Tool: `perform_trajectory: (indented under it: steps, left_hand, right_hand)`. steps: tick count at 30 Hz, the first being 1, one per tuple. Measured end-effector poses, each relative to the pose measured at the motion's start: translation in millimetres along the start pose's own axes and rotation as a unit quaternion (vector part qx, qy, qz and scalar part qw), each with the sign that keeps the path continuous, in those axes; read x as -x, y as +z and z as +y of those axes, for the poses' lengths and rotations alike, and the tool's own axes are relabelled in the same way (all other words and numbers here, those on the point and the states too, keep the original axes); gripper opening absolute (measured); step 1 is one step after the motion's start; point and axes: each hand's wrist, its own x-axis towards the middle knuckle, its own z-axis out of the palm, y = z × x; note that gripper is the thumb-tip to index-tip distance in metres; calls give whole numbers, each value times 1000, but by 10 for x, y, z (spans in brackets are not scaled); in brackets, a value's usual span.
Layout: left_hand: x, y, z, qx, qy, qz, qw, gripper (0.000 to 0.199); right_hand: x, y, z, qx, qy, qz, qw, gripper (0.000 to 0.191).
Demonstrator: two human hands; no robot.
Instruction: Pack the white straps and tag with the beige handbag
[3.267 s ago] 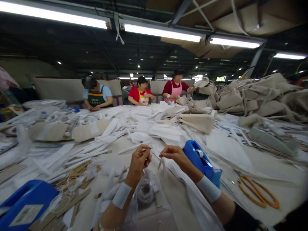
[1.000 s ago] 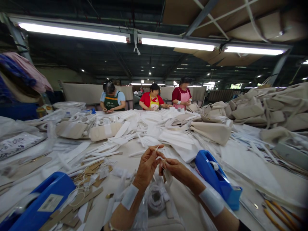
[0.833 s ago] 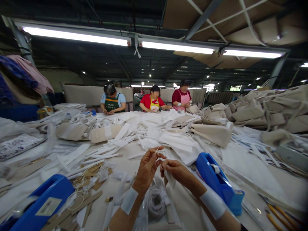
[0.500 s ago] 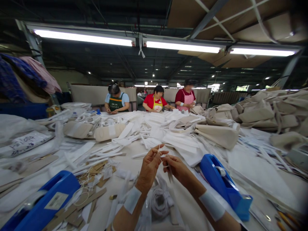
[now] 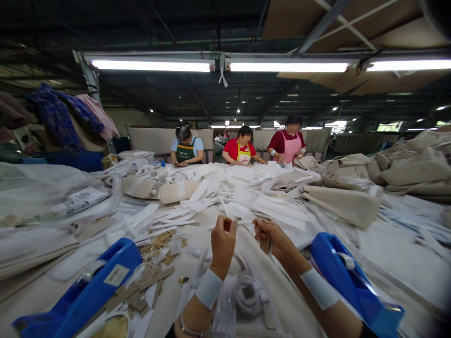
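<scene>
My left hand (image 5: 223, 244) is raised over the table with its fingers curled and thumb against them. What it pinches, if anything, is too small to make out. To its right, my right hand (image 5: 278, 238) is closed on a small flat tan strip (image 5: 265, 244) that hangs below the fingers, with a thin pale string at the fingertips. A white line spans the gap between the hands; I cannot tell whether it is held or lies behind. Below them a coiled white strap (image 5: 246, 292) lies in clear plastic.
Blue tape dispensers stand at left (image 5: 88, 286) and right (image 5: 355, 281). Tan scraps (image 5: 141, 291) lie by the left one. White strips (image 5: 232, 180) and a beige bag piece (image 5: 343, 204) cover the far table. Several people work across it, one in a pink apron (image 5: 291, 149).
My hands have moved apart from close together, the left fingers curling in and the right hand keeping the tan strip. The view has turned left, so the scene sits further right.
</scene>
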Motion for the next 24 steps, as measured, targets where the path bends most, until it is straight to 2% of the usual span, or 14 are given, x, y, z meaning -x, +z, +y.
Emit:
perform_trajectory:
  steps: [2, 4, 6, 8, 10, 12, 17, 20, 24]
  left_hand:
    - [72, -46, 44, -219, 39, -15, 975, 20]
    - [185, -102, 52, -369, 27, -80, 925, 22]
    - [318, -159, 5, -438, 6, -144, 887, 22]
    - [439, -203, -83, -453, -15, -190, 871, 26]
    - [524, -230, -172, -431, -32, -217, 875, 27]
    - [564, -242, -228, -386, -41, -225, 894, 25]
    - [552, -244, -213, -296, -58, -183, 936, 26]
    - [550, -236, -185, -286, -72, -169, 940, 28]
    - [563, -220, -177, -310, -93, -167, 931, 26]
  right_hand:
    - [-58, -20, -26, 56, -12, 28, 998, 31]
    - [-111, -42, -40, 125, -15, 50, 991, 23]
    - [-159, -54, -29, 194, 0, 54, 979, 15]
    - [-204, -43, 26, 250, 30, 41, 967, 10]
    - [-246, -8, 129, 289, 67, 16, 955, 11]
    - [-276, 45, 272, 313, 112, -20, 943, 12]
    - [-310, 123, 602, 324, 221, -147, 908, 17]
    - [-359, 91, 669, 288, 238, -212, 903, 19]
    - [-450, 60, 683, 257, 257, -267, 893, 16]
